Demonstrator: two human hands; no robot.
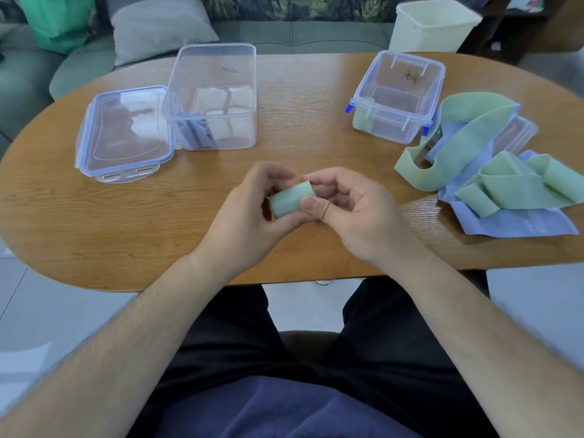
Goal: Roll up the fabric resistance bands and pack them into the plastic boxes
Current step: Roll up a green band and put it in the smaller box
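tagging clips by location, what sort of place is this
Most likely a home living room: a grey-green cushioned sofa with a pale grey pillow stands behind the oval wooden table, and the floor is pale tile.

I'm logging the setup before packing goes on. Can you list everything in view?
rolled band: one, green, centre foreground
left box: one, clear, open, table's far left
blue rolls: at least two, inside left box
lid: one, clear, blue-rimmed, beside left box
right box: one, clear, blue clips, far right
loose bands: several, green and blue, heaped right
table: one, brown wood
bin: one, cream, behind table
bag: one, green, on sofa
cushion: one, grey, on sofa
left hand: grips rolled band
right hand: pinches rolled band
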